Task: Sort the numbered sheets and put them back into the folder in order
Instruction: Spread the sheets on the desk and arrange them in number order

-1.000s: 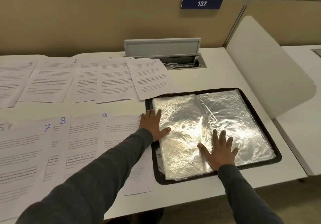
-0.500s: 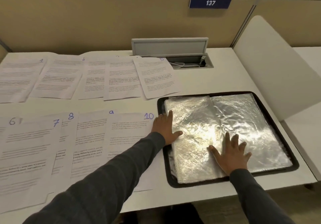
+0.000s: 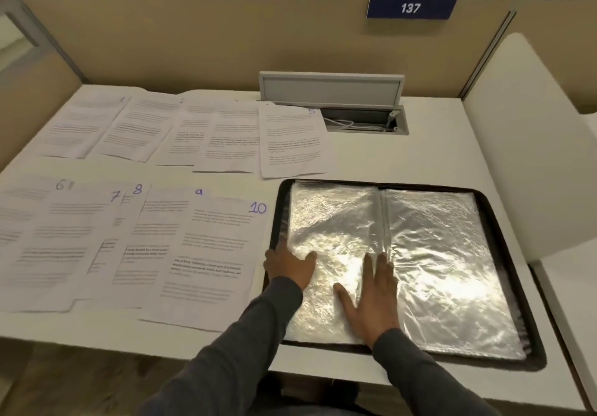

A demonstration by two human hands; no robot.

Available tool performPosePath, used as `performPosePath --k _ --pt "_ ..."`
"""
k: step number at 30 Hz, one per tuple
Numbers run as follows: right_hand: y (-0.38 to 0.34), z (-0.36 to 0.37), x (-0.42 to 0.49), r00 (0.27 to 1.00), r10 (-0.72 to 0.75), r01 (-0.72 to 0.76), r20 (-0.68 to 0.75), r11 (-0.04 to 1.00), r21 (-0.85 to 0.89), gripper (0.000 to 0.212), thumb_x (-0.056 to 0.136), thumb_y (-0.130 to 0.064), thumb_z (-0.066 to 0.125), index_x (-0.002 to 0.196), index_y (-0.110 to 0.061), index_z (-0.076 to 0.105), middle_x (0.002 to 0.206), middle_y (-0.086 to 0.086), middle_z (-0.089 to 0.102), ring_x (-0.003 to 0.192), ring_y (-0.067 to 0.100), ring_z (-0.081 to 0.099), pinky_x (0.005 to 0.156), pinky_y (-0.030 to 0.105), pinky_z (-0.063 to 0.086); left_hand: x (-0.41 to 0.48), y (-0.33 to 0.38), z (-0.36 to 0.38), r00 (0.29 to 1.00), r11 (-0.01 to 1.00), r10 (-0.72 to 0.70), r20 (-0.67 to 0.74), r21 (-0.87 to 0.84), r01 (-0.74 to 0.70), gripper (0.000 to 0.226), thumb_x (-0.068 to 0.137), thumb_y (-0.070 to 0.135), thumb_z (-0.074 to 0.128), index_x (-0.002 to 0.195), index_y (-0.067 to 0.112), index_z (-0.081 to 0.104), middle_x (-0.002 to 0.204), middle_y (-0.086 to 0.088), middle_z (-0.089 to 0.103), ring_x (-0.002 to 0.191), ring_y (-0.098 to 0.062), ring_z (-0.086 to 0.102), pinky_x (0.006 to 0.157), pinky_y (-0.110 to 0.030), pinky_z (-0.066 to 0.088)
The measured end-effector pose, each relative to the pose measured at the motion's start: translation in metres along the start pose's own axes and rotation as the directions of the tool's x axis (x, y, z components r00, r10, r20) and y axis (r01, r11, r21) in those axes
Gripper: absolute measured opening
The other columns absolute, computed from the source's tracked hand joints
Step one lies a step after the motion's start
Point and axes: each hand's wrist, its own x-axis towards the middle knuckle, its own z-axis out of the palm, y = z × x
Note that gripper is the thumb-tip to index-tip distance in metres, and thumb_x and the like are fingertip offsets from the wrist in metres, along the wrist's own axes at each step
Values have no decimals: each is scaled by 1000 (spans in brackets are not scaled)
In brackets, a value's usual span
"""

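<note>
Both hands are lying palm-down, fingers spread apart: left hand (image 3: 290, 265) and right hand (image 3: 371, 299) pressing the open folder (image 3: 504, 215) beneath them.

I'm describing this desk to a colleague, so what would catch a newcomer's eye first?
First, the open folder at the right, its shiny plastic sleeves catching glare, with the left hand and right hand flat on its left page. Next, two rows of numbered sheets spread across the left of the desk.
</note>
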Motion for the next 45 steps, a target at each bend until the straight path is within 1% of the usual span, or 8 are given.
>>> performPosePath --k 13,17,24,29,33,37,41,45 --pt "-6 -18 0 990 -25 21 137 999 32 99 90 -78 30 159 -23 -14 164 15 -26 151 33 -24 125 47 -10 3 12 6 1000 997 -20 -2 78 20 69 88 49 63 142 10 46 142 -15 49 131 -33 46 109 -40 39" --pt "-9 -35 -3 992 -110 111 63 994 -13 108 82 -88 23 160 -21 -10 164 16 -25 152 33 -22 125 47 -7 -6 22 0 998 974 -4 66 -227 19 48 96 36 56 135 7 54 133 -10 56 121 -28 53 97 -31 41" --pt "-27 -44 -22 972 -192 133 136 925 355 127 62 -97 44 159 -18 18 166 -2 16 152 18 17 123 32 21 -34 34 -2 909 625 62 413 -726 287 6 92 7 60 91 10 66 72 -6 64 63 -18 62 58 -28 52" --pt "-11 -47 -10 991 -132 121 -18 836 534 21 93 -35 68 110 -23 62 97 -8 58 84 1 54 77 21 46 -34 38 4 882 597 144 450 -750 285 26 86 -1 65 111 -4 60 79 -11 66 68 -20 64 59 -35 57" --pt "6 -69 3 993 -119 111 -22 814 570 33 96 -36 66 68 -20 57 55 -9 47 52 5 43 52 16 34 -31 37 7 881 525 146 450 -790 317 29 80 1 67 107 -5 59 83 -15 63 69 -21 64 62 -37 60" --pt "34 -104 4 997 -14 -48 76 660 750 24 98 -37 61 88 -25 78 78 -9 76 70 4 69 69 19 52 -27 33 5 904 450 130 407 -837 312 9 87 -4 60 95 -4 63 83 -13 70 71 -16 68 65 -26 59" --pt "82 -129 6 978 189 -178 90 519 836 21 102 -21 56 100 -24 76 91 -1 78 97 21 71 88 37 53 -16 22 -4 897 392 104 430 -846 360 35 73 7 80 105 -2 69 105 -19 66 105 -31 59 105 -43 47" --pt "119 -140 6 908 413 -249 -66 660 709 27 98 -19 62 125 -19 61 113 7 72 101 22 68 75 25 47 -18 21 -7 863 370 110 492 -827 424 13 78 4 66 90 1 72 87 -15 73 76 -23 72 69 -34 61"
